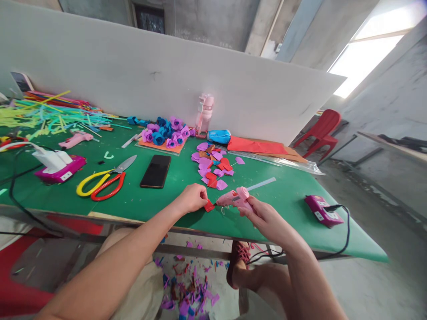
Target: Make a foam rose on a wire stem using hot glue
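While the right hand (267, 218) grips the glue gun (234, 198), its nozzle (216, 203) near three o'clock of the red piece (209, 206), a slip could burn the left hand (193, 198) pinching it at eleven.

We see a long green-covered table (182, 169) across the middle, backed at twelve o'clock by a smooth white upright panel (167, 84). Beyond it we find a bare grey concrete wall (213, 20). At two o'clock, daylight glares through a pale window (370, 58); towards three, we notice a red plastic chair (320, 128) and grey concrete floor (353, 195).
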{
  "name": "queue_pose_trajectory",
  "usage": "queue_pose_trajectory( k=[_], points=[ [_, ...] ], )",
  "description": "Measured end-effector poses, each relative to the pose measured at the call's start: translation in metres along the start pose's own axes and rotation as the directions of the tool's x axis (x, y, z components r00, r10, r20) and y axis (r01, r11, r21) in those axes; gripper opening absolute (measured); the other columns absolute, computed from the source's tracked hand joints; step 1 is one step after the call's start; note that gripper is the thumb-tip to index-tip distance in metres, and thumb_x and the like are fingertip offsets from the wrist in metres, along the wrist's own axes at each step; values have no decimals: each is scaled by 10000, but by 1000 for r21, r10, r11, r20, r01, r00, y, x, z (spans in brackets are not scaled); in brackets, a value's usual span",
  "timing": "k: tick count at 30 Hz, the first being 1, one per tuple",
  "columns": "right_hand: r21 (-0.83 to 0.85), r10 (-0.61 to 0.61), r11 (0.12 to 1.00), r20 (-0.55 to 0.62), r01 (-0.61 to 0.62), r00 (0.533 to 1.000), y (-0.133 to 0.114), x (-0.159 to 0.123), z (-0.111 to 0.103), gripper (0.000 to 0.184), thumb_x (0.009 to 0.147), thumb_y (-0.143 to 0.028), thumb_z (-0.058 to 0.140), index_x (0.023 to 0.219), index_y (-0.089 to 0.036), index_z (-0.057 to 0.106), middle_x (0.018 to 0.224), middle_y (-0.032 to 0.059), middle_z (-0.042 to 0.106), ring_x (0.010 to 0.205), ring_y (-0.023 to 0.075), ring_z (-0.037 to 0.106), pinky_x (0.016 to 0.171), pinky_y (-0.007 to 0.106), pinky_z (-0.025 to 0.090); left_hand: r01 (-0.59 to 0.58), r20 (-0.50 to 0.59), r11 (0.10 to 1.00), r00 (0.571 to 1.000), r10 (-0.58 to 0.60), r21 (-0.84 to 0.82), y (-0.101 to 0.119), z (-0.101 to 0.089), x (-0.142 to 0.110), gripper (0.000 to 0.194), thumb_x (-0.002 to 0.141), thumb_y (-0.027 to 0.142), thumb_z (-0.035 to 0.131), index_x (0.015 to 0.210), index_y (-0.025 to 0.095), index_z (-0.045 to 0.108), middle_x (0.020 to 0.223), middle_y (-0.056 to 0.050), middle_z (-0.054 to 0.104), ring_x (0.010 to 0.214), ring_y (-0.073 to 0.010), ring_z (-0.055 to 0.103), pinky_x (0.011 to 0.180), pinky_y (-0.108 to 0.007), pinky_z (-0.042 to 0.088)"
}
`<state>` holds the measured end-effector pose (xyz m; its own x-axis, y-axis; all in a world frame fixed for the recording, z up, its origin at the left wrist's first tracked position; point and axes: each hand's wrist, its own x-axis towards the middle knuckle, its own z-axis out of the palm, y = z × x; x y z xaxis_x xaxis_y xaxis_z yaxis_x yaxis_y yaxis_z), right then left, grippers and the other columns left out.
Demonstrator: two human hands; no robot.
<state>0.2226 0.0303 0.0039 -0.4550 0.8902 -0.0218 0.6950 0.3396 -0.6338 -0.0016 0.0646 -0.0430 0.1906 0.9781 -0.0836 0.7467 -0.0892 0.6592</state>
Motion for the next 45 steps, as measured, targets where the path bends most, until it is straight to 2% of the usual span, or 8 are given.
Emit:
queue_pose_trajectory(
  k=[6, 9, 14, 19, 23, 33, 41, 45],
  points=[
    [-28, 11, 1000, -16, -12, 1000, 3, 0, 0, 315, 894, -436, 354, 954, -217, 572, 856, 38, 648, 722, 178, 580, 638, 270, 440, -6, 0, 1000, 1000, 6, -6, 0, -1, 0, 66, 615, 127, 555, 583, 170, 593, 590, 8, 617, 566, -113, 534, 511, -208, 332],
    [-13, 27, 1000, -38, -28, 999, 5, -1, -2, 344, 885, -450, 365, 983, -205, 585, 828, 45, 637, 695, 179, 563, 617, 271, 436, -9, 4, 1000, 1000, 9, -9, 0, -1, 0, 74, 610, 117, 547, 585, 167, 594, 589, 8, 618, 560, -110, 534, 507, -207, 328],
    [44, 49, 998, 23, -50, 999, -3, -4, -3, 390, 888, -466, 347, 1034, -181, 569, 738, 22, 597, 615, 151, 511, 546, 243, 400, -9, 2, 1000, 1000, 9, -7, -1, 0, 1, 97, 602, 103, 532, 586, 166, 603, 574, 13, 610, 558, -111, 531, 521, -211, 337],
    [81, -30, 996, 51, 26, 998, -7, -1, 3, 312, 892, -408, 373, 1021, -189, 553, 878, 44, 631, 732, 164, 545, 646, 248, 414, -12, -2, 1000, 1000, 12, -11, -2, 1, 1, 92, 599, 109, 529, 581, 165, 600, 572, 11, 607, 540, -112, 520, 515, -218, 332],
    [68, -16, 998, 61, 11, 998, -7, 0, 6, 286, 892, -396, 380, 967, -181, 554, 848, 35, 638, 697, 154, 543, 631, 244, 406, -15, -4, 1000, 1000, 15, -14, -3, 1, 2, 94, 596, 105, 529, 577, 164, 600, 564, 12, 600, 533, -111, 513, 510, -218, 327],
    [85, -31, 996, 60, 26, 998, -8, -1, 5, 331, 891, -411, 369, 1055, -201, 565, 907, 44, 649, 746, 176, 561, 678, 253, 421, -19, -9, 999, 1000, 19, -25, -3, 2, 1, 99, 592, 101, 525, 579, 163, 601, 557, 14, 596, 530, -107, 508, 511, -214, 326],
    [71, -18, 997, 80, 13, 997, -8, -1, 4, 308, 892, -419, 373, 997, -199, 561, 891, 26, 639, 726, 158, 552, 665, 241, 416, -22, -12, 1000, 1000, 21, -19, -2, 1, 1, 90, 589, 97, 531, 565, 161, 590, 559, 15, 596, 525, -104, 510, 504, -211, 322],
    [59, -19, 998, 76, 15, 997, -4, -1, 3, 315, 895, -415, 367, 1033, -200, 551, 899, 28, 631, 759, 163, 549, 688, 249, 417, -20, -11, 1000, 1000, 20, -10, -1, 0, 1, 90, 592, 99, 533, 565, 161, 593, 556, 15, 596, 529, -105, 513, 506, -210, 326]
  ],
)
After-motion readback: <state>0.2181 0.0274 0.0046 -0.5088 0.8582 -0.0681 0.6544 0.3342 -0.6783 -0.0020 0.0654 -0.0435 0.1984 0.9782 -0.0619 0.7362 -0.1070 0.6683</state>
